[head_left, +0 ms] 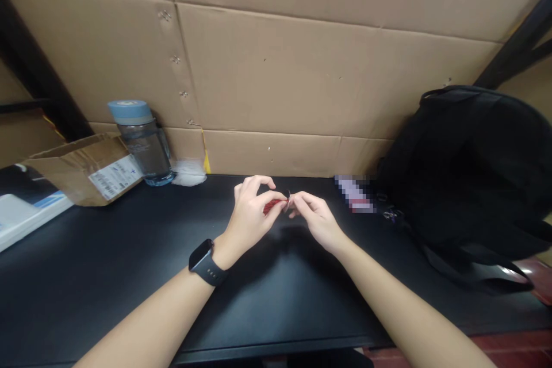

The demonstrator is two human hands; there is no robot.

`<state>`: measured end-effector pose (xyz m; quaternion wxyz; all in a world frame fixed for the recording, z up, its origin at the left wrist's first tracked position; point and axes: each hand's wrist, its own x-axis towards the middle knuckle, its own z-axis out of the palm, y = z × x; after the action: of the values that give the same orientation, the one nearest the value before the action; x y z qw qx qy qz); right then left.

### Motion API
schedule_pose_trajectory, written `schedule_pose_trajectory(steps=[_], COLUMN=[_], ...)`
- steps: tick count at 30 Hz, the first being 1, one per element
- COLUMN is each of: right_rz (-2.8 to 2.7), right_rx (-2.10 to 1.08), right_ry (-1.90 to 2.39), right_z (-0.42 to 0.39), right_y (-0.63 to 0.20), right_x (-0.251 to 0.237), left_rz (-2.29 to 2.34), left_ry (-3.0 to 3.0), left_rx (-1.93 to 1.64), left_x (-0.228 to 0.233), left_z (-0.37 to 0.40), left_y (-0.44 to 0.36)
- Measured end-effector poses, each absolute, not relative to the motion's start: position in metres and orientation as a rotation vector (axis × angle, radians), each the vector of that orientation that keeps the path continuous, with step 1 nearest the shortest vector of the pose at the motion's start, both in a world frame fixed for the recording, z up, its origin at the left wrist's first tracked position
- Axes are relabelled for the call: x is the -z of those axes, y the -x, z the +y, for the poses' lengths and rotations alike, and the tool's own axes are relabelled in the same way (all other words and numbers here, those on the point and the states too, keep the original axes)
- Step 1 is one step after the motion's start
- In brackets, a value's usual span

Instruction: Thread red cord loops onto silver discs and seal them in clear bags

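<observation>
My left hand (250, 213), with a dark watch (202, 256) on its wrist, is closed in a pinch above the black table. Between its thumb and index finger is a red braided cord (271, 205), mostly covered by the fingers. A thin, pale, curved piece like a small ring (288, 202) shows at the cord's end, between the two hands. Close beside it, my right hand (319, 221) is also pinched, its fingertips at that thin piece. Exactly what the right fingers grip is too small and hidden to tell.
A water bottle (144, 146) with a blue lid stands behind a cardboard box (81, 167) at left. White wadding (190, 172) lies beside it. A black backpack (470, 184) fills the right side, near a blurred packet (356, 192). A cardboard wall (276, 80) closes off the back.
</observation>
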<state>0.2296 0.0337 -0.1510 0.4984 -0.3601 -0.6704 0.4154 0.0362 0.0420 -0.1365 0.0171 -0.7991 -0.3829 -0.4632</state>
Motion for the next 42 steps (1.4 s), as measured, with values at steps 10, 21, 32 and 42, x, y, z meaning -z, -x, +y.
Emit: schedule_pose_trajectory(steps=[10, 21, 32, 42], right_rz=[-1.873, -2.138, -2.282, -2.191], right_rx=[-0.689, -0.375, -0.395, -0.326], right_ry=[0.960, 1.135, 1.185, 1.394], right_z=[0.033, 0.037, 0.049, 0.072], right_y=[-0.235, -0.255, -0.285, -0.327], right_x=[0.149, 0.142, 0.141, 0.160], left_rz=[-1.288, -1.282, -1.382, -1.358], left_ry=[2.585, 2.971, 2.849, 2.844], left_rx=[1.501, 0.976, 0.780, 0.771], left_x=[0.131, 0.157, 0.162, 0.165], left_z=[0.042, 0.062, 0.083, 0.082], left_y=[-0.035, -0.026, -0.005, -0.010])
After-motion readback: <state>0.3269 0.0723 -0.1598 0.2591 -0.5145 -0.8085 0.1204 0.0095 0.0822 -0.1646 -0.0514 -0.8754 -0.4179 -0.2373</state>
